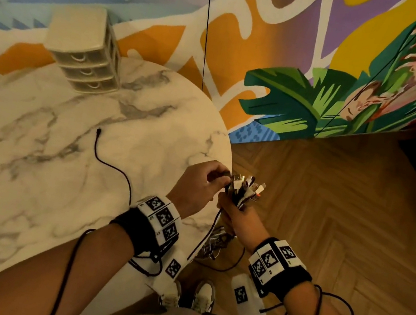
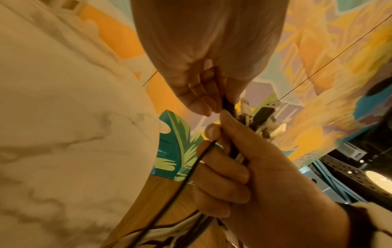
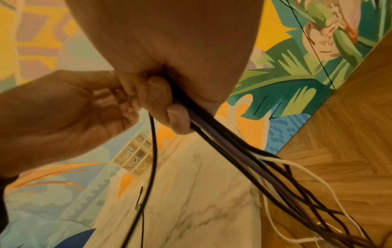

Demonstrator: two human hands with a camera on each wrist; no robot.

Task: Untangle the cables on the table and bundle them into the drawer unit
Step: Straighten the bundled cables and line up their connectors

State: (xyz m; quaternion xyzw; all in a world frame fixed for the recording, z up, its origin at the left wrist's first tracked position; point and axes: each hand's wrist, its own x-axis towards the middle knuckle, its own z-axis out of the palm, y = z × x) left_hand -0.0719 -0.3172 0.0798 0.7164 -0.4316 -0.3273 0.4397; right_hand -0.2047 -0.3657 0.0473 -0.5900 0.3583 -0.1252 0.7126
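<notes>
The lower run of the cable bundle (image 1: pixel 244 191) is hidden inside the right hand (image 1: pixel 237 214), and its hanging strands (image 3: pixel 307 193) leave the right wrist view at the bottom edge. The plug pinched by the left hand (image 1: pixel 198 183) is mostly covered by the fingers. The bench (image 1: pixel 35 154) is cut off at the left edge. What the drawer unit (image 1: pixel 86 52) holds cannot be told; its fronts are too small.

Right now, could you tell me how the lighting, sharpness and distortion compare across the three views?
Head view: warm, dim light, the round table bent by the wide angle, the cable bundle fairly sharp. Left wrist view: table soft, the left hand close and blurred. Right wrist view: the right hand is shadowed, the trailing cables smeared.
</notes>
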